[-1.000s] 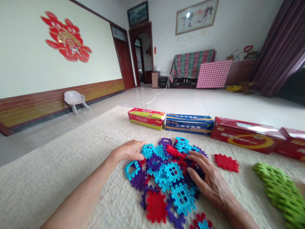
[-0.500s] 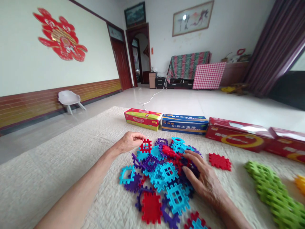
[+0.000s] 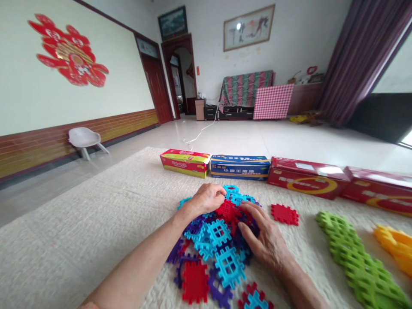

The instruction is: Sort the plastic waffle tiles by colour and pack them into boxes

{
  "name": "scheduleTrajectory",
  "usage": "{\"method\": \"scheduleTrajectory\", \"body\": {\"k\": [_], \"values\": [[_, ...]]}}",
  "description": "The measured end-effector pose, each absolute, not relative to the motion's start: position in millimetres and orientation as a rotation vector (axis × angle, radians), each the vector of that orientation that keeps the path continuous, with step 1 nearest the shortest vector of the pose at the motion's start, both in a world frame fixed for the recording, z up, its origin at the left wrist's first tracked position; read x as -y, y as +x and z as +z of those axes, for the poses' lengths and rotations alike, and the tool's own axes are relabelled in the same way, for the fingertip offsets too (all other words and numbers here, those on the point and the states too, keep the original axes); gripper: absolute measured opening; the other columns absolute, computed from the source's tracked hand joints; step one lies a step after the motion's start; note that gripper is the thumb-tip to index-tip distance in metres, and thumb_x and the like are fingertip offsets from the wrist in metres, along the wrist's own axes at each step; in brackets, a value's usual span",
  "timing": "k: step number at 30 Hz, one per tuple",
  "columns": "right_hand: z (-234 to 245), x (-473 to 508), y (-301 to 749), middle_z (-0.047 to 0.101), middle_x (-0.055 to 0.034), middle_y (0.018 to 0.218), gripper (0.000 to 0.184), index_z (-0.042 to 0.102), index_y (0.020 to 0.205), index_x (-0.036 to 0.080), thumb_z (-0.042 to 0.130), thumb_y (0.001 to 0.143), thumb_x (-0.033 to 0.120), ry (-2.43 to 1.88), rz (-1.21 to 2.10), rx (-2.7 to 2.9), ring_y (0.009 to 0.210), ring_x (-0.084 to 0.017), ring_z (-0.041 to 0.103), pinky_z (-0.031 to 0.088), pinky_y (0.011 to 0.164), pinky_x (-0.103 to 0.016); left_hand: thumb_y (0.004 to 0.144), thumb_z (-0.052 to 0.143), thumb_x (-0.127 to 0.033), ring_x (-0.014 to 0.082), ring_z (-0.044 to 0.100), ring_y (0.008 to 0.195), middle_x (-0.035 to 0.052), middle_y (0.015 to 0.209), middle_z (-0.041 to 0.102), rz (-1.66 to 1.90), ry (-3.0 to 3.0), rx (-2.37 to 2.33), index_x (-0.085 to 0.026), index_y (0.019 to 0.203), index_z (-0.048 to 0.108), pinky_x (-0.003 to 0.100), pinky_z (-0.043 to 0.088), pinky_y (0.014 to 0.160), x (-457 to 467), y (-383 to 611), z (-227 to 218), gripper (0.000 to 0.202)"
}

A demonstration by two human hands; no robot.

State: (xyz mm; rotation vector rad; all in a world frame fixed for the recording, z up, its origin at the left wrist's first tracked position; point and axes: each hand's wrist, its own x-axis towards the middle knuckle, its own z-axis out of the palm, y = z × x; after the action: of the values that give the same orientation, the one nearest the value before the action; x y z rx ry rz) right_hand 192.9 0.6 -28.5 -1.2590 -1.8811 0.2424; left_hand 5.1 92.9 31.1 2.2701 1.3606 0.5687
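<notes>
A heap of interlocking plastic tiles in cyan, purple and red lies on the quilted cover. My left hand (image 3: 208, 198) is over the back of it, thumb and fingers pinched on a red window tile (image 3: 224, 208). Other red tiles lie right beside that one. My right hand (image 3: 265, 236) rests along the heap's right side, thumb and fingers apart, its fingertips touching the tiles. Toward me lie a cyan window tile (image 3: 230, 267) and a solid red tile (image 3: 195, 282). My left hand and forearm hide part of the heap.
Behind the heap stands a row of boxes: a red-and-yellow box (image 3: 185, 164), a blue box (image 3: 240, 167) and two dark red boxes. To the right lie a lone red tile (image 3: 285, 214), a strip of green tiles (image 3: 357, 257) and yellow tiles (image 3: 395, 246).
My left hand has moved right with the red window tile, from the heap's left edge to the red tiles. My right hand stays on the heap. The view has shifted slightly right.
</notes>
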Motion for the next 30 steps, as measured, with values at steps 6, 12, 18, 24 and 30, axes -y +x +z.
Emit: {"method": "scheduleTrajectory", "body": {"k": [6,12,18,24,30], "values": [[-31.8,-1.7,193.8,0.055,-0.0121,0.131,0.036,0.051,0.123,0.023,0.050,0.090,0.036,-1.272,0.230,1.869,0.122,-0.027,0.052,0.044,0.102,-0.047,0.083,0.049,-0.024,0.0162,0.067,0.078,0.0035,0.092,0.072,0.573,2.147,-1.262,-0.019,0.110,0.068,0.029,0.052,0.075,-79.3,-25.2,38.8,0.034],[-31.3,-1.8,194.1,0.055,-0.0114,0.131,0.033,0.056,0.118,0.022,0.050,0.089,0.037,-1.266,0.231,1.894,0.120,-0.027,0.054,0.045,0.101,-0.046,0.068,0.075,-0.034,0.0288,0.039,0.136,0.0080,0.149,0.041,0.059,2.502,-1.133,-0.026,0.133,0.050,0.042,0.035,0.110,-54.0,-68.3,48.5,0.070],[-28.4,-1.2,193.7,0.057,-0.0107,0.128,0.031,0.059,0.114,0.024,0.050,0.088,0.038,-1.260,0.223,1.886,0.117,-0.027,0.057,0.048,0.098,-0.045,0.066,0.077,-0.030,0.0297,0.032,0.141,0.0047,0.156,0.029,0.015,2.464,-1.136,-0.033,0.135,0.048,0.045,0.033,0.111,-65.6,-77.3,33.4,0.075],[-31.3,-2.6,194.6,0.056,-0.0108,0.130,0.031,0.058,0.115,0.024,0.050,0.089,0.039,-1.268,0.223,1.901,0.118,-0.027,0.056,0.047,0.099,-0.046,0.072,0.072,-0.029,0.0286,0.039,0.136,0.0086,0.153,0.033,0.369,2.496,-1.179,-0.027,0.129,0.054,0.044,0.035,0.110,-87.2,-84.0,5.8,0.060],[-31.9,-3.5,195.2,0.056,-0.0112,0.130,0.032,0.058,0.115,0.023,0.050,0.089,0.040,-1.265,0.216,1.912,0.118,-0.027,0.056,0.047,0.098,-0.047,0.075,0.072,-0.044,0.0300,0.034,0.139,0.0134,0.155,0.028,0.534,2.570,-1.290,-0.022,0.135,0.048,0.045,0.032,0.112,-86.8,-80.6,5.2,0.068]]}}
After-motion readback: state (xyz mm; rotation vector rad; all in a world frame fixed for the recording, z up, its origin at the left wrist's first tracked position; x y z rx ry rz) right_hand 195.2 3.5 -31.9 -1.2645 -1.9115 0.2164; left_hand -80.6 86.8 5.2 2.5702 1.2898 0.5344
